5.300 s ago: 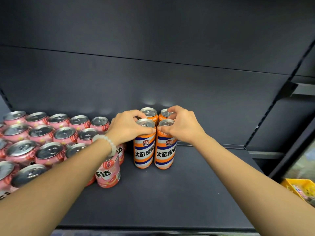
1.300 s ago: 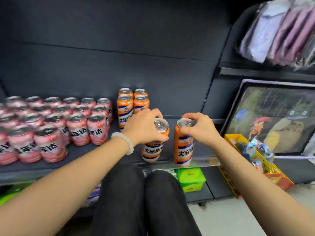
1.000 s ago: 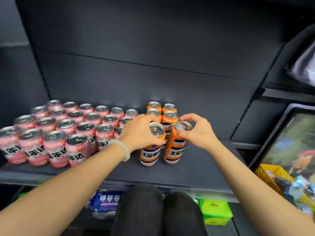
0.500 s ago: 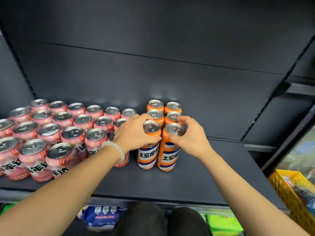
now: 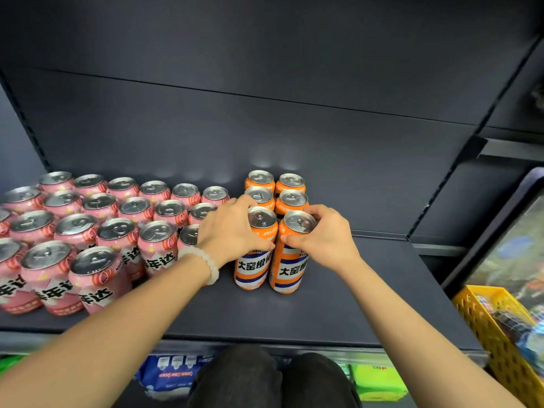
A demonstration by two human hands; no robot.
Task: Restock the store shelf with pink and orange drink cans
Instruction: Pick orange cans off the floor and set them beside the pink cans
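Observation:
Two tall orange cans stand side by side on the dark shelf (image 5: 323, 313), in front of several more orange cans (image 5: 291, 184) at the back. My left hand (image 5: 232, 231) grips the left front orange can (image 5: 254, 266) around its top. My right hand (image 5: 323, 235) grips the right front orange can (image 5: 290, 272) the same way. Both cans are upright and touch each other. Several pink cans (image 5: 97, 231) fill the left part of the shelf in rows; my left wrist, with a white bead bracelet, hides part of the nearest ones.
The shelf's right part (image 5: 397, 290) is bare up to the side post. A yellow basket (image 5: 500, 334) with small goods sits low right. Below the shelf edge lie blue (image 5: 173, 375) and green (image 5: 376, 381) packs, with my knees (image 5: 265, 378) between them.
Both hands have carried two orange cans from the shelf's front edge inward and stood them upright behind the earlier orange rows. The view has tilted back toward the shelf.

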